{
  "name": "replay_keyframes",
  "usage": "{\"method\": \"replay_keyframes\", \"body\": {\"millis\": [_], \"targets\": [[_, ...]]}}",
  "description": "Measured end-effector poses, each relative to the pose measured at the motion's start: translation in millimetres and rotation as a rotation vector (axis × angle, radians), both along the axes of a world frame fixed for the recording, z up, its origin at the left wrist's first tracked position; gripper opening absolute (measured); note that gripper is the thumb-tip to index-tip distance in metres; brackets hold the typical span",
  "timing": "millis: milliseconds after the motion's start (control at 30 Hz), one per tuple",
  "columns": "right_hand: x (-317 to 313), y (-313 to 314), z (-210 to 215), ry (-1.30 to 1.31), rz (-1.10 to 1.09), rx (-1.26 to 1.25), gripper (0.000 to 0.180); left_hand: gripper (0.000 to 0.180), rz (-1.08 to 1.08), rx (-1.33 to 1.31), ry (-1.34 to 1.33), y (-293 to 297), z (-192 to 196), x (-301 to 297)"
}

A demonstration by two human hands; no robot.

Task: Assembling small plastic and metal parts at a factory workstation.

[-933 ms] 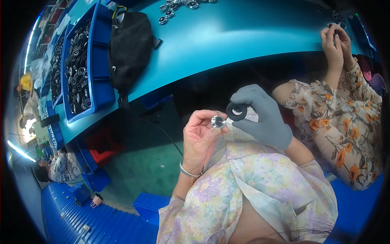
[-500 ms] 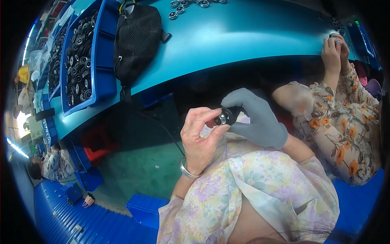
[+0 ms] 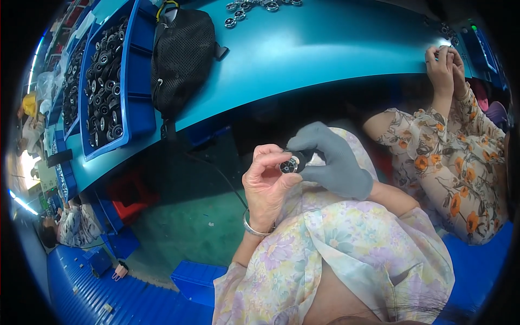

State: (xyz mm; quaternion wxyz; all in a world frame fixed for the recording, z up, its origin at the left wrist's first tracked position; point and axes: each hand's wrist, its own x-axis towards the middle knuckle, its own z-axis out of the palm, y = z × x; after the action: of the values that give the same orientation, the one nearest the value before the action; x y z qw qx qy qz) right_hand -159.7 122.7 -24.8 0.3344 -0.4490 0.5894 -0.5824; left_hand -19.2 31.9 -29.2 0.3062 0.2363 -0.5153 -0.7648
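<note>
In front of my lap I hold a small round wheel (image 3: 288,166) with a silver, spoked-looking face and a black rim behind it. My left hand (image 3: 266,181), bare with a silver bangle at the wrist, pinches its silver side between thumb and fingers. On the other side my right hand (image 3: 338,169), in a grey glove, closes thumb and fingers on the black rim. Whether the silver and black parts are one piece cannot be told. The gloved fingertips partly hide the rim.
A blue bin (image 3: 128,108) of black wheels stands on the teal table (image 3: 303,43) at the left, beside a black mesh bag (image 3: 184,59). Several silver parts (image 3: 244,7) lie at the far edge. At the right, a co-worker's hands (image 3: 445,67) work over the table.
Both hands have shifted slightly left. The wheel has turned so that its silver face shows more. The co-worker's hands have moved slightly left.
</note>
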Motion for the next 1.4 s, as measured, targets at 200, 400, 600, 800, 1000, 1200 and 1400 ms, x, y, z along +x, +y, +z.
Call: {"method": "replay_keyframes", "body": {"millis": [200,400,600,800,1000,1200,1400], "targets": [[3.4,1.1,7.6,-0.445,0.091,0.162,0.046,0.038,0.016,-0.047,-0.013,-5.4,-0.6,1.1],[10.8,-4.9,7.9,-0.438,0.056,0.231,0.040,0.036,0.032,-0.411,-0.252,0.5,-0.5,0.4],[12.9,-5.1,4.3,-0.510,0.054,0.269,0.036,0.041,-0.069,-0.425,-0.258,-4.7,4.2,11.4],[18.3,-2.9,-3.4,-0.567,0.040,0.200,0.039,0.044,-0.076,-0.131,-0.187,-5.0,-1.2,23.3],[13.1,-7.2,8.9,-0.557,0.113,0.293,0.041,0.041,-0.064,-0.124,-0.130,1.3,-3.5,25.4],[11.1,-7.2,0.1,-0.696,0.145,0.297,0.036,0.045,-0.086,-0.424,-0.204,0.7,-4.4,31.2],[10.0,-9.3,-4.9,-0.857,0.181,0.358,0.029,0.044,-0.042,-0.798,-0.396,4.2,-6.2,28.7]]}}
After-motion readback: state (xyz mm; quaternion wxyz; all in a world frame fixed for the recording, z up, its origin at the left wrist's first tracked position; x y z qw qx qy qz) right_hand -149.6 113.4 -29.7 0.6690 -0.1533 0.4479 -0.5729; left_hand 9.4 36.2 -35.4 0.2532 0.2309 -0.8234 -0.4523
